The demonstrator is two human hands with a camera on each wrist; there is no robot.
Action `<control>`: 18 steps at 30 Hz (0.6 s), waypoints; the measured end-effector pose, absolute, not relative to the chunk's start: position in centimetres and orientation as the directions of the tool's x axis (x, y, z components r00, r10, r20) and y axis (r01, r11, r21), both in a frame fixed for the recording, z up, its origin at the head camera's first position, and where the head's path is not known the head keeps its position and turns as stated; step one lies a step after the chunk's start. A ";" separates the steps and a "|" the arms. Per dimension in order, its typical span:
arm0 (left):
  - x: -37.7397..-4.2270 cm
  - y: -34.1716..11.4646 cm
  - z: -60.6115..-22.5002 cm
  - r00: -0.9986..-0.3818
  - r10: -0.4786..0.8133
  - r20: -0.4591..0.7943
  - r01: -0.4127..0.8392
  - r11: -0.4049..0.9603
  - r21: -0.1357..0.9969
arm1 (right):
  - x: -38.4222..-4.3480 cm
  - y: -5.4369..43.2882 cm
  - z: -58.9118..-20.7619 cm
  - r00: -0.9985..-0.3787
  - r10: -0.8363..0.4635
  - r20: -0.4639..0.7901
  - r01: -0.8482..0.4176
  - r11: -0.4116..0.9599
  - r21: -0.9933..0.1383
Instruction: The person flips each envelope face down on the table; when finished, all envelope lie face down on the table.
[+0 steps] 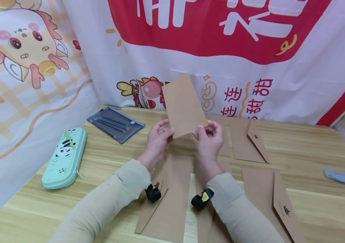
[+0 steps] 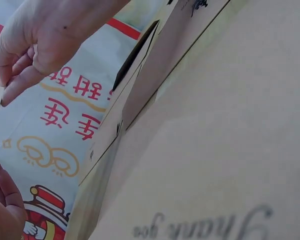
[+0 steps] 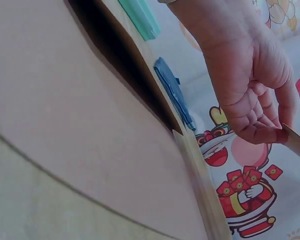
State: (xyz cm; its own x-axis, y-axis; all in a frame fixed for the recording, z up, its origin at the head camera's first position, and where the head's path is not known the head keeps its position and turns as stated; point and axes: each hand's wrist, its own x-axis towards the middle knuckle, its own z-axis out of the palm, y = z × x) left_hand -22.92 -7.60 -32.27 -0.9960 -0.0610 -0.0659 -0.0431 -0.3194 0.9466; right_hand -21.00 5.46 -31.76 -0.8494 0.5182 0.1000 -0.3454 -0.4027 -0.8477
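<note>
Mid-frame, your left hand [image 1: 157,137] and right hand [image 1: 210,139] pinch the brown paper piece [image 1: 185,107] by its lower corners, apparently a holding-up step; moving it calls for even pressure.

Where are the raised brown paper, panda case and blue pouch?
Brown paper [image 1: 183,106]: head view, middle of its face.
Panda case [image 1: 64,159]: head view, its lid.
Blue pouch [image 1: 120,117]: head view, its see-through side.
</note>
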 end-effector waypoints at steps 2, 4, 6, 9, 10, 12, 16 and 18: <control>-23.0 -7.7 -32.3 -0.996 -0.076 -0.053 -0.027 -0.314 0.949 | -21.0 5.7 -31.8 -0.882 0.463 0.087 -0.293 -0.395 -0.870; -23.2 -8.1 -32.4 -0.995 -0.090 -0.042 -0.012 -0.315 0.949 | -21.1 6.1 -31.7 -0.929 0.364 0.070 -0.207 -0.354 -0.912; -23.5 -8.7 -32.5 -0.995 -0.094 -0.035 -0.005 -0.299 0.954 | -21.3 6.7 -31.7 -0.970 0.241 0.043 -0.107 -0.260 -0.960; -23.9 -9.8 -32.8 -0.997 -0.059 -0.044 -0.028 -0.247 0.969 | -21.8 7.7 -31.5 -0.998 0.062 0.022 -0.023 -0.018 -1.000; -24.0 -10.1 -32.9 -0.998 -0.042 -0.053 -0.042 -0.217 0.975 | -22.0 7.9 -31.5 -1.000 0.010 0.007 -0.006 0.041 -0.999; -24.3 -10.7 -33.1 -0.996 0.000 -0.084 -0.083 -0.153 0.985 | -22.3 8.4 -31.5 -0.997 -0.076 -0.021 0.009 0.153 -0.988; -24.6 -11.5 -33.3 -0.991 0.057 -0.124 -0.127 -0.052 0.991 | -22.8 8.9 -31.5 -0.973 -0.168 -0.156 0.102 0.290 -0.952; -24.7 -11.7 -33.4 -0.989 0.078 -0.128 -0.131 -0.024 0.991 | -22.9 9.1 -31.5 -0.959 -0.190 -0.212 0.134 0.355 -0.925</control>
